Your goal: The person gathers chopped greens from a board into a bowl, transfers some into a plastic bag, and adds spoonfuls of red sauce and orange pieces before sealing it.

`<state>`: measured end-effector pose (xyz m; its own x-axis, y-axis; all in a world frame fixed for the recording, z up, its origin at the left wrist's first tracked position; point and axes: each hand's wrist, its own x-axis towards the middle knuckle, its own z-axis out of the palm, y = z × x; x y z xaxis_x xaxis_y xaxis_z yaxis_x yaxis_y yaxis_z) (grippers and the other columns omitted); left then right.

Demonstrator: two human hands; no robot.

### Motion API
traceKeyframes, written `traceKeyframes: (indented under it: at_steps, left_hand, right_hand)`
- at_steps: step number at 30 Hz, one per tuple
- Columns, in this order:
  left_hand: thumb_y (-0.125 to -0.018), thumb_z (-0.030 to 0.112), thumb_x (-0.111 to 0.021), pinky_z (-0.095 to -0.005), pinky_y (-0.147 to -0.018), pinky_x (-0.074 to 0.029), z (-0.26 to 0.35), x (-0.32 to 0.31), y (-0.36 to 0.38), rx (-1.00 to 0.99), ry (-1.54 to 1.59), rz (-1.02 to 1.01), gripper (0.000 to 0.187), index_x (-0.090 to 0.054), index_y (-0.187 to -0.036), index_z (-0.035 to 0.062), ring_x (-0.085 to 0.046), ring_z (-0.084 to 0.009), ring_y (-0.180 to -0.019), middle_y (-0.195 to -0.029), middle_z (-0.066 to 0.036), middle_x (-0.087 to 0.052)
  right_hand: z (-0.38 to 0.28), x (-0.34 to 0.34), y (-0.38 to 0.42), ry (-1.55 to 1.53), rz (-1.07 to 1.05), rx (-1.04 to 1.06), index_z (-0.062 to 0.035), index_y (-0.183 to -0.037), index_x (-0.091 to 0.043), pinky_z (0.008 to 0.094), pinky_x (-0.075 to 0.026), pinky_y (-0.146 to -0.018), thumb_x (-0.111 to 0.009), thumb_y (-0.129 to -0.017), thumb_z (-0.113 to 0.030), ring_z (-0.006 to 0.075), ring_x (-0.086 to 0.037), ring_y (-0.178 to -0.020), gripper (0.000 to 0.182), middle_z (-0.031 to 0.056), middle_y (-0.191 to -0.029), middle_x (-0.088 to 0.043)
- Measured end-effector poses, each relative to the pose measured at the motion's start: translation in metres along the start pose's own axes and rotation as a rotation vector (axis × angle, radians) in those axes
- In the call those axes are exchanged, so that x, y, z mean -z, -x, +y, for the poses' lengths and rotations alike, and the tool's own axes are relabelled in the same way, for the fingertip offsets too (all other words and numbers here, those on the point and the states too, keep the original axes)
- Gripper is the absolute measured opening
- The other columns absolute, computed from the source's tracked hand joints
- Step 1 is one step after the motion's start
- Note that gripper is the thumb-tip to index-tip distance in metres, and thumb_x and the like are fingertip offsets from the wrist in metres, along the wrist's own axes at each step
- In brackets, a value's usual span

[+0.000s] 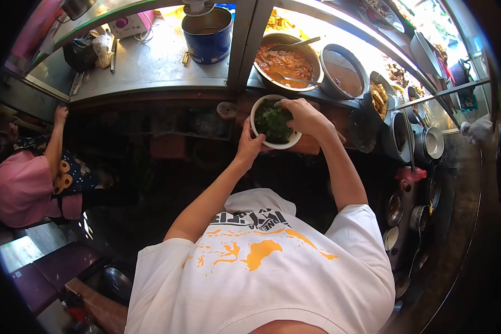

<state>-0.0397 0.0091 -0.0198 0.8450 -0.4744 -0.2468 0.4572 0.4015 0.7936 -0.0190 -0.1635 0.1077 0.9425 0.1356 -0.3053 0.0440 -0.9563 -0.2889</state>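
A white bowl (253, 123) of dark green chopped leafy greens (271, 119) is held in front of me, below the counter with the food pots. My left hand (250, 143) grips the bowl's lower left side, its thumb over the rim. From the right, my right hand (306, 118) reaches over the rim, with curled fingers down among the greens. Its fingertips are partly hidden by the leaves and the hand itself.
Beyond the bowl stand a pot of reddish stew (286, 62) with a ladle and a pot of brown liquid (344, 71). A blue pot (207, 39) is on the metal counter (150, 64). Pans line the right side. A person in pink (25, 183) is at the left.
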Motion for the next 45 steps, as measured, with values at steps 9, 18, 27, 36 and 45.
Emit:
traceKeyframes:
  at_steps: [9, 18, 27, 36, 45]
  left_hand:
    - [-0.087, -0.006, -0.051, -0.0422, -0.081, -0.062, 0.001, 0.0, 0.001, 0.028, -0.006, 0.016, 0.063, -0.029, -0.142, 0.0167, -0.059, -0.0261, -0.113, -0.128, -0.011, -0.047]
    - [-0.082, -0.007, -0.051, -0.0426, -0.076, -0.063, 0.0, 0.001, -0.001, 0.008, 0.013, 0.025, 0.066, -0.031, -0.141, 0.0147, -0.059, -0.0277, -0.111, -0.125, -0.012, -0.048]
    - [-0.082, -0.007, -0.05, -0.0434, -0.076, -0.063, 0.001, -0.003, -0.001, 0.026, 0.007, 0.034, 0.067, -0.03, -0.142, 0.0146, -0.058, -0.0289, -0.112, -0.128, -0.012, -0.046]
    - [-0.084, -0.008, -0.049, -0.042, -0.075, -0.064, -0.003, -0.004, 0.0, -0.001, 0.004, 0.03, 0.068, -0.028, -0.144, 0.015, -0.056, -0.0302, -0.115, -0.129, -0.013, -0.045]
    - [-0.082, -0.004, -0.053, -0.0417, -0.076, -0.063, -0.019, 0.003, -0.008, -0.017, -0.128, 0.106, 0.067, -0.033, -0.143, 0.0154, -0.055, -0.0288, -0.114, -0.125, -0.014, -0.045]
  right_hand:
    - [-0.002, 0.003, 0.005, -0.148, 0.176, -0.026, -0.0026, -0.1, -0.072, 0.0417, -0.051, -0.088, -0.072, -0.072, -0.005, 0.0367, -0.062, -0.104, 0.028, 0.0222, -0.107, -0.066]
    - [0.025, -0.047, 0.003, 0.02, 0.001, -0.128, 0.0046, -0.103, -0.06, 0.0431, -0.051, -0.087, -0.086, -0.06, -0.027, 0.0371, -0.063, -0.1, 0.06, 0.0248, -0.1, -0.065]
    - [0.021, -0.083, -0.007, -0.015, 0.113, -0.308, 0.0002, -0.107, -0.06, 0.0452, -0.051, -0.089, -0.084, -0.062, -0.014, 0.0384, -0.061, -0.105, 0.054, 0.0215, -0.114, -0.061]
    - [0.002, -0.032, 0.01, 0.075, 0.189, -0.182, -0.0047, -0.116, -0.058, 0.0432, -0.051, -0.09, -0.07, -0.07, 0.003, 0.0341, -0.06, -0.109, 0.048, 0.0157, -0.115, -0.06]
    - [0.001, -0.005, 0.003, -0.147, 0.127, -0.09, -0.0039, -0.116, -0.065, 0.0412, -0.05, -0.093, -0.067, -0.073, 0.003, 0.0343, -0.062, -0.109, 0.043, 0.019, -0.114, -0.066]
